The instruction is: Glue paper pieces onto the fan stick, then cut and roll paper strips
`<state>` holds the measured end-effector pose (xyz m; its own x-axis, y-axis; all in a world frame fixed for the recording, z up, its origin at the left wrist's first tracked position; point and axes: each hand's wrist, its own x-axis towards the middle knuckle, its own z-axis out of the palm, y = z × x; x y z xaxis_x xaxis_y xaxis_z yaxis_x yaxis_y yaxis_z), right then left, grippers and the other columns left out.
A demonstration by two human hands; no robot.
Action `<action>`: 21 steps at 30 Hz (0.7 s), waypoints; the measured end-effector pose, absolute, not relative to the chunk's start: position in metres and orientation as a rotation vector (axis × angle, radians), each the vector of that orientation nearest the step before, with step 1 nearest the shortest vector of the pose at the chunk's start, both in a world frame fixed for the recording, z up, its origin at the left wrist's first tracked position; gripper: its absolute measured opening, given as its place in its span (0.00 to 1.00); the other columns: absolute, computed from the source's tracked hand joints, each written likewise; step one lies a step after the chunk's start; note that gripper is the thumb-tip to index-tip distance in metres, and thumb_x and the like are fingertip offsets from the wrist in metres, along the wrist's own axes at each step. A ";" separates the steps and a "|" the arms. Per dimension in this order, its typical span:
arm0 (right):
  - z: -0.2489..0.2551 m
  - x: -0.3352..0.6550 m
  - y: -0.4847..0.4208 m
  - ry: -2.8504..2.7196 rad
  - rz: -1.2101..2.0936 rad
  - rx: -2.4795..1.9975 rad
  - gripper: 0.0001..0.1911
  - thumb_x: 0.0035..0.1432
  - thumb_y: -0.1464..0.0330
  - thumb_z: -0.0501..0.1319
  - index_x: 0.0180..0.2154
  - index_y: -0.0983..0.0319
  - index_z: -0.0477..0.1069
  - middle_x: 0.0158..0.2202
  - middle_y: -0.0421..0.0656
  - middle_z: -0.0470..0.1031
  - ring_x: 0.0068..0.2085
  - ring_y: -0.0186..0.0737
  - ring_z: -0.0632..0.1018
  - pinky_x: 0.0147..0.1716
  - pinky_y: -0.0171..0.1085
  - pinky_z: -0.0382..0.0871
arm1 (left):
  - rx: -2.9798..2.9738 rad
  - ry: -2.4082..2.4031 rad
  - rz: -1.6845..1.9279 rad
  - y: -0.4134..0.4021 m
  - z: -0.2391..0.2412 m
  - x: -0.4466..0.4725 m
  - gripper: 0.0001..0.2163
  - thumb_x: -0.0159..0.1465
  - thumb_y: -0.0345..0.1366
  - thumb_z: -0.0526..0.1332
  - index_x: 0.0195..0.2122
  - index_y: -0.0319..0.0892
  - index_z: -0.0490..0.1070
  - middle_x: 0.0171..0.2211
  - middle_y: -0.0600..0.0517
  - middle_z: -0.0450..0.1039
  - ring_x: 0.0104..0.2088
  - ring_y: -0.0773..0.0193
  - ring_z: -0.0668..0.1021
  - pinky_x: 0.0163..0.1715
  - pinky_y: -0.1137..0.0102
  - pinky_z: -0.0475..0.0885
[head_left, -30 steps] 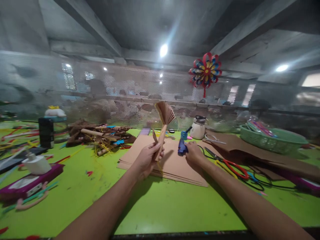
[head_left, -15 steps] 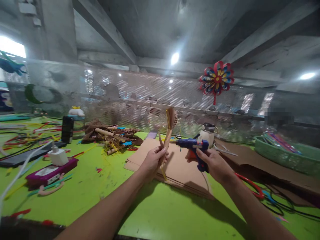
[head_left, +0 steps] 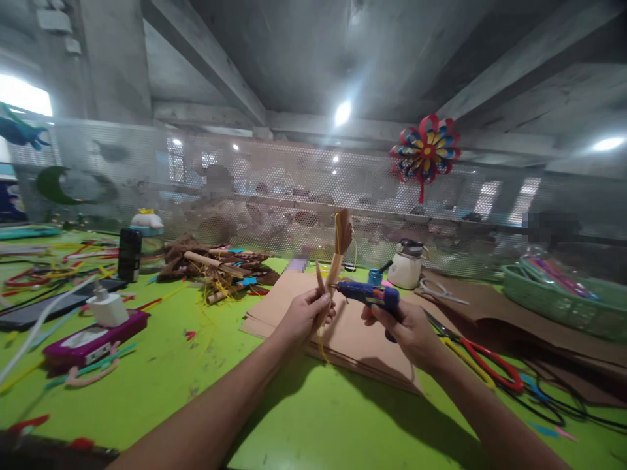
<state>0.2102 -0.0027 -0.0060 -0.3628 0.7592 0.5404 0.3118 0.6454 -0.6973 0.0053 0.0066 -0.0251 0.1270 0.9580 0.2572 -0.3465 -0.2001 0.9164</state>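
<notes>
My left hand [head_left: 309, 314] is closed around the lower part of a brown paper piece [head_left: 335, 266], a rolled stem with a pleated fan-like top and yellow string round it. A loose strip of the brown paper sticks up beside the stem. In my right hand [head_left: 399, 326] is a blue glue gun [head_left: 367, 293], its nozzle pointing left at the stem. The tip is at or very near the paper; I cannot tell whether it touches. Below both hands lies a stack of brown paper sheets [head_left: 372, 356].
On the green table [head_left: 304, 418], scissors [head_left: 490, 365] and black cords lie at right, near a green basket [head_left: 548, 297]. A white jar [head_left: 406, 264] stands behind. At left are a pile of brown paper pieces [head_left: 220, 264], a purple power strip [head_left: 93, 343] and a white charger [head_left: 106, 308].
The glue gun has moved left and slightly down, its nozzle now at the paper stem. The fan top has shifted a little to the right. The scissors show more fully.
</notes>
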 end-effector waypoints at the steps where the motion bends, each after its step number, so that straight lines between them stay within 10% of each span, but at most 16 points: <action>1: -0.006 0.210 -0.003 -1.947 0.609 -0.838 0.18 0.60 0.57 0.53 0.33 0.66 0.71 0.29 0.47 0.75 0.30 0.38 0.73 0.26 0.34 0.64 | 1.198 0.729 1.384 0.007 -0.026 0.006 0.11 0.56 0.38 0.64 0.32 0.34 0.68 0.27 0.52 0.68 0.26 0.70 0.70 0.27 0.73 0.63; 21: -0.005 0.211 -0.003 -2.004 0.469 -0.893 0.18 0.60 0.58 0.52 0.25 0.64 0.66 0.21 0.39 0.65 0.23 0.32 0.65 0.23 0.33 0.58 | 1.218 0.804 1.348 0.012 -0.032 0.003 0.13 0.53 0.41 0.65 0.32 0.35 0.70 0.25 0.52 0.68 0.25 0.69 0.70 0.26 0.73 0.62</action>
